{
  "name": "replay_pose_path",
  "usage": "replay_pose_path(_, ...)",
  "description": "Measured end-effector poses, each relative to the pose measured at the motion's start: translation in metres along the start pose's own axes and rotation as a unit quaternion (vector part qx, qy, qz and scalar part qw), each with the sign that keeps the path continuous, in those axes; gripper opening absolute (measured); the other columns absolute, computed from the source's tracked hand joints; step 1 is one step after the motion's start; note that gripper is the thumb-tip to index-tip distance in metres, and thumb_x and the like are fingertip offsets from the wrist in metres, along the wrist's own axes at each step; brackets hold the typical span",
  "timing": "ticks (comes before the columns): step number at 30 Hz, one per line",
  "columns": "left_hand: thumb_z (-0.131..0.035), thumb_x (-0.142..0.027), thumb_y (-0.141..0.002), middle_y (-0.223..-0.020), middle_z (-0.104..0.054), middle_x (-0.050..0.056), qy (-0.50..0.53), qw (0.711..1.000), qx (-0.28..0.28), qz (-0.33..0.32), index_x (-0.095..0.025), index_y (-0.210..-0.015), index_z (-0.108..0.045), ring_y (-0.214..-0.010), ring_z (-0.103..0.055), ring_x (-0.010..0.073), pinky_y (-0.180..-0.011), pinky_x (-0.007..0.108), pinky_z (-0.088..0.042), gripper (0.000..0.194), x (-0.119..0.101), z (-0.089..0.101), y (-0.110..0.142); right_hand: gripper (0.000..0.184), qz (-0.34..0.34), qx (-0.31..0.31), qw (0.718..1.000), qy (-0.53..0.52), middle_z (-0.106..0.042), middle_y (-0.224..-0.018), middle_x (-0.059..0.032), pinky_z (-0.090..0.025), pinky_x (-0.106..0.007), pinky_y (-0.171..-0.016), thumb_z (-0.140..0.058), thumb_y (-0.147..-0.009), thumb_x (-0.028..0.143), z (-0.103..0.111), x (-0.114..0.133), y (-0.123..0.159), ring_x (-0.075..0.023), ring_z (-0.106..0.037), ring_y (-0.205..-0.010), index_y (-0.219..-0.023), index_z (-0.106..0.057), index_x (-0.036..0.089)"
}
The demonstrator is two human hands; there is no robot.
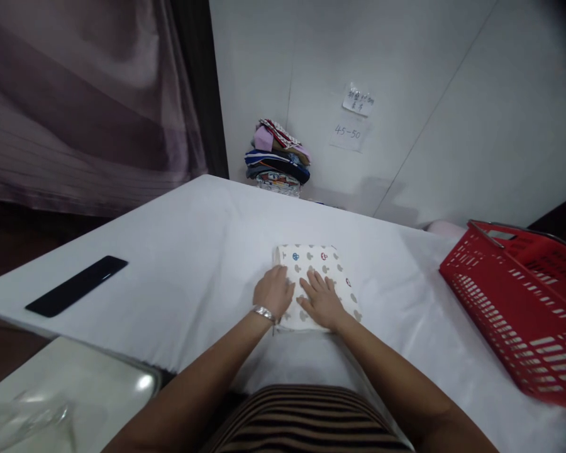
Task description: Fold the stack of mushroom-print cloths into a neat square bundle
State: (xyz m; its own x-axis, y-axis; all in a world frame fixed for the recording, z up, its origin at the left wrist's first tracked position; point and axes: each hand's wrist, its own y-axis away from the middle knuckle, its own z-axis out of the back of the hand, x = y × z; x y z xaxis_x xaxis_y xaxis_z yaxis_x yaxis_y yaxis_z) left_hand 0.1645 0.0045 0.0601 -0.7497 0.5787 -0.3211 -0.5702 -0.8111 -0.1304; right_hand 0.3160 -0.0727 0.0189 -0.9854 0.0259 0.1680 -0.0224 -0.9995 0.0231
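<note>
A folded white cloth (314, 257) printed with grey, blue and red mushroom shapes lies in front of me on the white-covered table. My right hand (323, 301) rests flat on its middle with the fingers spread. At the cloth's left edge, my left hand (271, 292) is bent around the fabric, its thumb lying on top; the tips of its other fingers are partly hidden. A silver bracelet (264, 313) circles my left wrist.
A red plastic basket (514, 308) with a metal handle stands at the right. A black flat slab (78, 286) lies on the left of the table (179, 251). Folded clothes (278, 157) are stacked by the wall beyond the far edge. Clear plastic (33, 415) lies at lower left.
</note>
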Motion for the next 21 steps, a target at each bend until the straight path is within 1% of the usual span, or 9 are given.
replay_pose_path(3,-0.039,-0.040,-0.085,-0.143,-0.036,0.010,-0.014,0.996,0.001,-0.092,-0.015,-0.129,-0.044,-0.133,-0.026,0.0230,-0.110,0.039,-0.020,0.051,-0.016,-0.015,-0.019,0.058,-0.001,0.002,1.000,0.004,-0.015,-0.151,-0.0111,-0.009,-0.053,-0.107,-0.032,-0.091,0.047,0.000,0.000,0.000,-0.0290,-0.009,-0.138,-0.143,-0.027,0.020)
replay_pose_path(5,-0.037,-0.048,-0.085,-0.148,-0.026,0.010,-0.026,0.996,0.047,-0.072,-0.013,-0.134,-0.040,-0.137,-0.016,0.0253,-0.112,0.044,-0.012,0.061,-0.015,-0.029,-0.031,0.059,-0.003,0.001,1.000,-0.001,-0.016,-0.150,-0.0101,-0.009,-0.051,-0.108,-0.031,-0.091,0.048,0.000,0.001,0.001,-0.0279,-0.009,-0.138,-0.142,-0.028,0.020)
replay_pose_path(8,-0.029,-0.057,-0.084,-0.151,-0.019,0.008,-0.025,0.994,0.101,-0.037,-0.014,-0.139,-0.033,-0.139,-0.008,0.0245,-0.111,0.046,-0.010,0.070,-0.001,-0.046,-0.040,0.059,-0.006,-0.008,1.000,-0.021,-0.017,-0.150,-0.0107,-0.008,-0.050,-0.108,-0.031,-0.091,0.050,-0.001,0.001,0.004,-0.0274,-0.010,-0.138,-0.141,-0.032,0.018)
replay_pose_path(10,-0.026,-0.059,-0.084,-0.151,-0.017,0.007,-0.019,0.994,0.103,-0.038,-0.015,-0.140,-0.031,-0.139,-0.006,0.0233,-0.112,0.046,-0.008,0.071,0.006,-0.052,-0.042,0.057,-0.003,-0.008,0.999,-0.046,-0.021,-0.149,-0.0115,-0.012,-0.051,-0.108,-0.038,-0.089,0.048,0.002,-0.002,0.003,-0.0290,-0.014,-0.137,-0.137,-0.038,0.018)
replay_pose_path(12,-0.025,-0.059,-0.085,-0.151,-0.019,0.008,-0.008,0.995,0.092,-0.042,-0.016,-0.139,-0.032,-0.139,-0.007,0.0236,-0.111,0.047,-0.008,0.070,0.008,-0.052,-0.041,0.047,0.002,-0.005,0.996,-0.085,-0.036,-0.143,-0.0110,-0.021,-0.049,-0.105,-0.044,-0.087,0.041,0.010,-0.010,-0.004,-0.0288,-0.028,-0.133,-0.128,-0.051,0.020)
replay_pose_path(14,-0.027,-0.058,-0.085,-0.150,-0.021,0.009,0.006,0.995,0.084,-0.044,-0.016,-0.137,-0.035,-0.139,-0.008,0.0248,-0.111,0.050,-0.009,0.068,0.005,-0.047,-0.039,0.034,0.000,-0.026,0.992,-0.122,-0.055,-0.128,-0.0086,-0.032,-0.043,-0.101,-0.044,-0.087,0.030,0.022,-0.020,-0.018,-0.0251,-0.046,-0.121,-0.113,-0.063,0.021)
replay_pose_path(16,-0.034,-0.056,-0.084,-0.149,-0.022,0.011,0.019,0.995,0.080,-0.049,-0.016,-0.135,-0.037,-0.139,-0.010,0.0268,-0.110,0.052,-0.007,0.066,0.000,-0.040,-0.032,0.031,-0.002,-0.080,0.987,-0.143,-0.064,-0.113,-0.0067,-0.038,-0.037,-0.096,-0.043,-0.085,0.021,0.036,-0.027,-0.040,-0.0214,-0.055,-0.109,-0.106,-0.066,0.021)
replay_pose_path(19,-0.044,-0.053,-0.080,-0.148,-0.024,0.013,0.033,0.993,0.074,-0.081,-0.015,-0.134,-0.039,-0.138,-0.012,0.0284,-0.111,0.052,-0.005,0.066,-0.007,-0.030,-0.015,0.031,0.031,-0.130,0.979,-0.152,-0.064,-0.112,-0.0071,-0.039,-0.034,-0.096,-0.047,-0.084,0.020,0.050,-0.029,-0.083,-0.0193,-0.056,-0.106,-0.108,-0.065,0.018)
replay_pose_path(21,-0.046,-0.052,-0.079,-0.148,-0.024,0.014,0.044,0.990,0.082,-0.104,-0.013,-0.134,-0.038,-0.138,-0.013,0.0282,-0.112,0.050,-0.005,0.068,-0.008,-0.028,0.000,0.033,0.054,-0.117,0.979,-0.155,-0.061,-0.119,-0.0077,-0.036,-0.034,-0.100,-0.049,-0.085,0.024,0.053,-0.024,-0.112,-0.0196,-0.052,-0.113,-0.115,-0.061,0.018)
